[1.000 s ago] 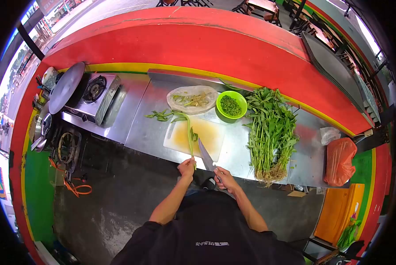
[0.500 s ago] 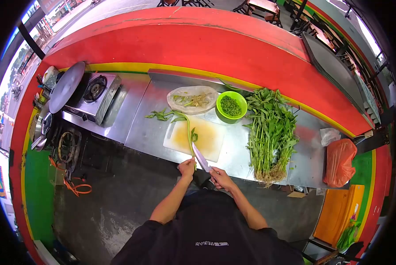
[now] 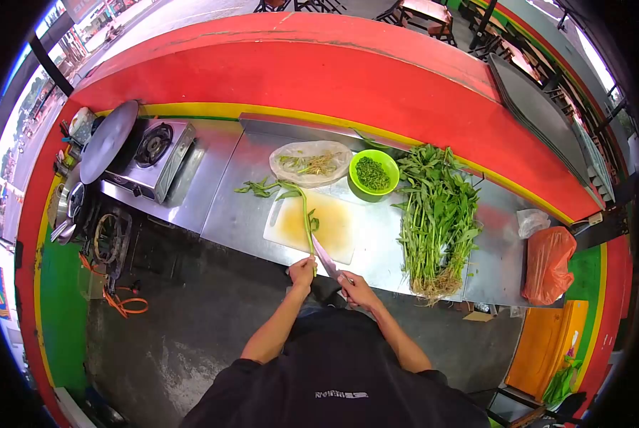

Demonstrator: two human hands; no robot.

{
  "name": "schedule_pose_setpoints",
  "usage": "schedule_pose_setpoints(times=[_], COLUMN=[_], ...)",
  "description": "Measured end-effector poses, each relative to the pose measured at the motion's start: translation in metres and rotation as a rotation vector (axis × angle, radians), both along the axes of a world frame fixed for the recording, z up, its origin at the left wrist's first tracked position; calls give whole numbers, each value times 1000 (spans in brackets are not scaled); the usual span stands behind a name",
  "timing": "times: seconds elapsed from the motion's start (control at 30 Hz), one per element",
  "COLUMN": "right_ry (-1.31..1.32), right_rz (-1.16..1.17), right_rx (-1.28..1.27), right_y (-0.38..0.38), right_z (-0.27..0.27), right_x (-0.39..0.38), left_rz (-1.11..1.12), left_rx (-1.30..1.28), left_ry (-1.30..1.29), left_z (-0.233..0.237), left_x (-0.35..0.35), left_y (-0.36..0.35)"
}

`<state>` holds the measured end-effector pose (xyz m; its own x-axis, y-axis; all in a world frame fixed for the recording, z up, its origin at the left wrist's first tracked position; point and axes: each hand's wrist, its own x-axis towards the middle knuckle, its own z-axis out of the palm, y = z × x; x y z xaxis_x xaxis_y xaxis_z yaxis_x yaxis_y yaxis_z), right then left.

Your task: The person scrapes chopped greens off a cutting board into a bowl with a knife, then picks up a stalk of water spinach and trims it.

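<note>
My left hand (image 3: 302,272) pinches the root end of a long green vegetable stalk (image 3: 304,214) that lies lengthwise on the white cutting board (image 3: 334,222), its leaves hanging off the board's far left corner. My right hand (image 3: 356,289) grips the handle of a knife (image 3: 325,258), whose blade angles toward the stalk just beyond my left fingers. A large bundle of leafy greens (image 3: 437,214) lies to the right of the board.
A green bowl of chopped greens (image 3: 373,172) and a clear plastic bag of trimmings (image 3: 310,162) sit behind the board on the steel counter (image 3: 234,207). A gas stove (image 3: 152,157) with a lid stands at the left. An orange bag (image 3: 548,260) sits at the counter's right end.
The knife has swung left and down, from standing apart at the board's near right edge to resting against the stalk beside my left hand.
</note>
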<state>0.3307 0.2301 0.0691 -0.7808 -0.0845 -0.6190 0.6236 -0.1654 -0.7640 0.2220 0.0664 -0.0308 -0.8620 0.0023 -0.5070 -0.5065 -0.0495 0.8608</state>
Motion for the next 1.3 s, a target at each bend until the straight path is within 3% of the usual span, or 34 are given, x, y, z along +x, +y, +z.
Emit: schedule_pose_setpoints(times=[0.47, 0.67, 0.73, 0.83, 0.97, 1.07, 1.3], right_ry=[38, 220, 313, 381, 262, 450, 116], right_rz=[7, 61, 82, 83, 115, 58, 12], right_rx=[62, 399, 642, 756, 722, 756, 226], right_y=[0, -2, -4, -5, -6, -2, 5], right_z=[-4, -28, -28, -28, -25, -50, -19], right_x=[-8, -9, -10, -7, -8, -5, -2], left_rz=[9, -19, -24, -48, -5, -15, 67], left_rx=[41, -11, 14, 107, 171, 126, -5], left_ry=[-46, -68, -85, -63, -43, -39, 62], left_z=[2, 9, 6, 5, 11, 29, 33], left_x=[-13, -15, -15, -13, -11, -10, 14], left_y=[4, 4, 2, 0, 0, -4, -32])
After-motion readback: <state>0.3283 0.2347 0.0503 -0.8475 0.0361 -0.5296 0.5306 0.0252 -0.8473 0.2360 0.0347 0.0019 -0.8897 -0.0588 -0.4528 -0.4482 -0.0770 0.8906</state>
